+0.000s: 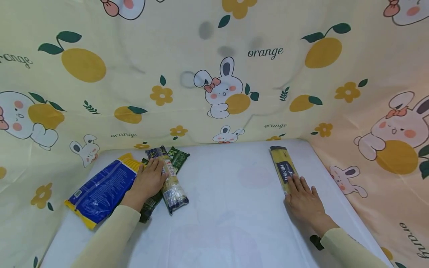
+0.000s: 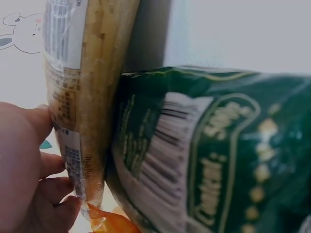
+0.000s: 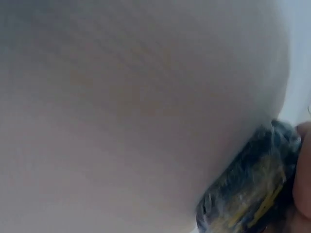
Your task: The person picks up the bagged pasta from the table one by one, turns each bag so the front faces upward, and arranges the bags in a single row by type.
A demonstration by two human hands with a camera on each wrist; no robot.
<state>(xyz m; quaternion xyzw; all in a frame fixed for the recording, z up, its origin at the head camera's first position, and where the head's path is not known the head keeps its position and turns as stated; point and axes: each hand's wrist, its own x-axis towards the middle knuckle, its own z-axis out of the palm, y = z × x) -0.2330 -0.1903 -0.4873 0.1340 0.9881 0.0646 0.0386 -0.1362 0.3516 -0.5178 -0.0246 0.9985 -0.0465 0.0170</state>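
Observation:
My left hand [image 1: 147, 184] rests on a clear packet of pasta sticks [image 1: 174, 191], its fingers laid across the top. In the left wrist view the fingers touch the side of that packet [image 2: 97, 73]. Under it, a green packet [image 1: 180, 158] lies crosswise; its barcode and "500g" print fill much of the left wrist view. My right hand [image 1: 303, 199] lies with extended fingers on a yellow pasta packet [image 1: 279, 158] with a dark label; the hand hides its near end. One dark, crinkled packet end [image 3: 252, 184] shows beside the fingers in the right wrist view.
A large blue and yellow packet [image 1: 104, 190] lies at the left, by the left wrist. The white table [image 1: 228, 208] stretches between the hands and meets a printed cloth [image 1: 181, 123] at the back and sides. A small dark object [image 1: 316, 242] shows near the right wrist.

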